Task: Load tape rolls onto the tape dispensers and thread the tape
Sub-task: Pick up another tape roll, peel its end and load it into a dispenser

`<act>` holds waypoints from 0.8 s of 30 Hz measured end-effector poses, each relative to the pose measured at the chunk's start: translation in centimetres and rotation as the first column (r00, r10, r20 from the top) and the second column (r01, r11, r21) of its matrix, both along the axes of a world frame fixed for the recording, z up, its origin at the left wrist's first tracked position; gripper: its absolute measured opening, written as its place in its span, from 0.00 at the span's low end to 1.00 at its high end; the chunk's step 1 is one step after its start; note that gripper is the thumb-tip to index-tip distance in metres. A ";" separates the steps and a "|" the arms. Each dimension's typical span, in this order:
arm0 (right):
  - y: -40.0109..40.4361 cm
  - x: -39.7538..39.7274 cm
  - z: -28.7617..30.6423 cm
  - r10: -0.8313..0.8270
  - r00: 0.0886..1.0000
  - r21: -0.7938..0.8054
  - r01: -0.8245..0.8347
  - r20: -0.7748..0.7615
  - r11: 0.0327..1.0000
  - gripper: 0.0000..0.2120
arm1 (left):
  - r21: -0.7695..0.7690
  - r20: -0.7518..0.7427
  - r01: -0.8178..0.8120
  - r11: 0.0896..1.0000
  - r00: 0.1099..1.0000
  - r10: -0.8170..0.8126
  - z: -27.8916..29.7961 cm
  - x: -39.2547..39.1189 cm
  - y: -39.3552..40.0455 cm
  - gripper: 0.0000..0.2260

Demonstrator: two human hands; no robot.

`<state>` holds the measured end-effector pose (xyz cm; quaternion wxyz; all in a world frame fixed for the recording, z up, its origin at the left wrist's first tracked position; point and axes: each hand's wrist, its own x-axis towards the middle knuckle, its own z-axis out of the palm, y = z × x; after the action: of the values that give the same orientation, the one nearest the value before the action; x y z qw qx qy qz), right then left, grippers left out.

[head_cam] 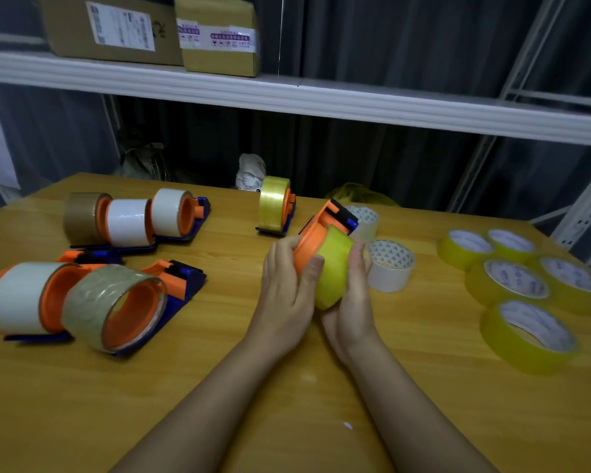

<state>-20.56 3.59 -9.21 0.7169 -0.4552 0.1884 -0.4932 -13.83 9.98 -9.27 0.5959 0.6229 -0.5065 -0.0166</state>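
Observation:
Above the middle of the wooden table (253, 387) I hold an orange and blue tape dispenser (325, 220) with a yellow tape roll (335, 268) on its orange hub. My left hand (287, 288) grips the orange hub side, thumb lying across the roll's edge. My right hand (352, 302) cups the roll from the right and below. Several loaded dispensers lie at the left, among them one with a brownish roll (116, 305) and one with a white roll (171, 213). Another dispenser with a yellow roll (273, 204) stands at the back.
Several loose yellow tape rolls (516, 285) lie at the right. Two white rolls (389, 264) sit just right of my hands. A white shelf (287, 93) with cardboard boxes (116, 25) runs above the table's far edge.

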 end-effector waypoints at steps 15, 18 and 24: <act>0.2 -1.7 0.7 -0.497 0.864 -0.860 0.191 -0.082 0.474 0.21 | -0.100 -0.022 0.086 0.991 0.996 -0.088 2.2 2.1 1.3 0.10; 0.2 -2.0 1.0 -0.392 0.914 -0.821 0.141 -0.107 0.554 0.20 | -0.087 -0.036 0.170 0.982 0.984 -0.174 2.2 2.0 1.1 0.14; 0.3 -1.8 1.0 -0.404 0.911 -0.797 0.182 -0.084 0.576 0.19 | -0.137 -0.075 0.126 0.983 0.988 -0.137 2.1 1.7 1.0 0.15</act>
<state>-22.39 3.91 -8.26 0.3278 -0.7399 0.1224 -0.5746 -12.15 10.97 -7.15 0.6541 0.5462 -0.5209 -0.0487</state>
